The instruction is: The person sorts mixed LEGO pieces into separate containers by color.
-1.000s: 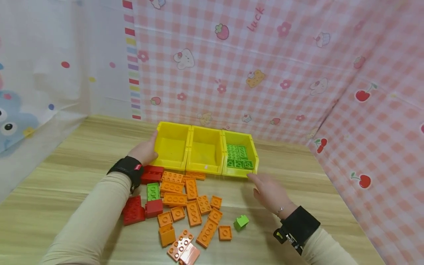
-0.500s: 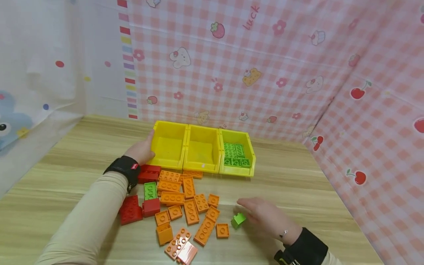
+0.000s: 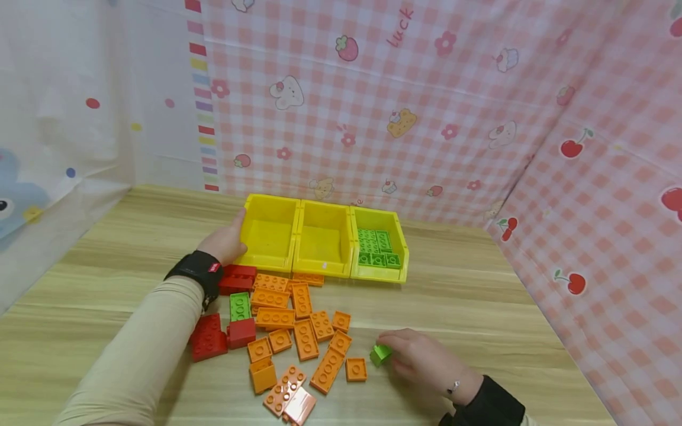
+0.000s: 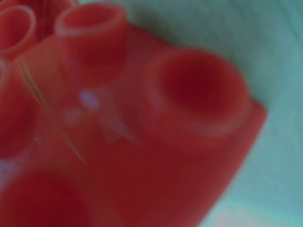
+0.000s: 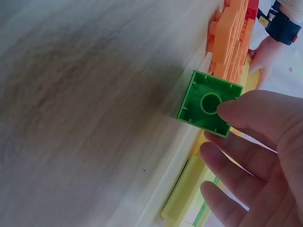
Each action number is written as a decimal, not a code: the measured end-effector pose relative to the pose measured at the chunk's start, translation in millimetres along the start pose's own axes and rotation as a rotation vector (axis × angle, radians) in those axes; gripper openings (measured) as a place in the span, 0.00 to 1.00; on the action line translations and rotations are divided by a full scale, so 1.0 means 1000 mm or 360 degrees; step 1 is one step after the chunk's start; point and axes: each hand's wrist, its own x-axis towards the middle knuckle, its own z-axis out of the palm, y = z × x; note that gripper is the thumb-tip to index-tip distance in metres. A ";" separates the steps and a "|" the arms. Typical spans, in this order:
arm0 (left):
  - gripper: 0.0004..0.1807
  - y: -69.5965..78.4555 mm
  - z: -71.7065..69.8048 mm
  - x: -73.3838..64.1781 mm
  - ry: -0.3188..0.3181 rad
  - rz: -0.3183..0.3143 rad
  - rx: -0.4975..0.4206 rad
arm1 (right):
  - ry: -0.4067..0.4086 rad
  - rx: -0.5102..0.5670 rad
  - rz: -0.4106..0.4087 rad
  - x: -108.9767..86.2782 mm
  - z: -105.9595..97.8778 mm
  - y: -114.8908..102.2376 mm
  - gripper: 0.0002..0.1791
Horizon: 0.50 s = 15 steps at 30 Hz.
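1. Small, square, bright green plastic toy brick (image 5: 206, 101), and there it was, in the right hand's fingers! It was at the right of the loose spread, its hollow underside turned to the right wrist view, on or just over the wood-grain counter (image 3: 453, 266); which of the two, the views didn't settle.
2. The right hand (image 3: 423, 358) had it pinched, thumb over the hollow, forefinger behind the edge, the remaining fingers fanned clear.
3. Over on the other side, the left hand (image 3: 221, 242) rested against the outer wall of the yellow plastic three-compartment bin (image 3: 311, 269); whether its fingers curled round that wall, I couldn't tell.
4. The score, by my reading: partly done. Studded green plastic bricks (image 3: 379, 260) already lay in the right compartment.
5. Plenty was left outside: oblong and square orange plastic bricks (image 3: 306, 339), glossy red plastic bricks (image 3: 242, 333) and a flat, oblong green plastic brick (image 3: 240, 306) among the reds.
6. And the big change! Half a second earlier the right hand was beside the small brick without a grip; now it had one. The left hand had kept its place.
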 end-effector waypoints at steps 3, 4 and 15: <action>0.46 -0.002 0.000 0.000 0.0006 -0.0011 0.0001 | -0.0042 0.0029 0.0050 0.004 0.000 -0.001 0.19; 0.46 -0.002 0.000 0.000 0.0008 -0.0014 0.0000 | -0.0049 0.0038 0.0060 0.005 -0.001 -0.001 0.18; 0.46 -0.006 0.005 0.005 0.0033 -0.0025 -0.0018 | 0.0080 0.0076 0.0025 0.017 -0.001 0.007 0.15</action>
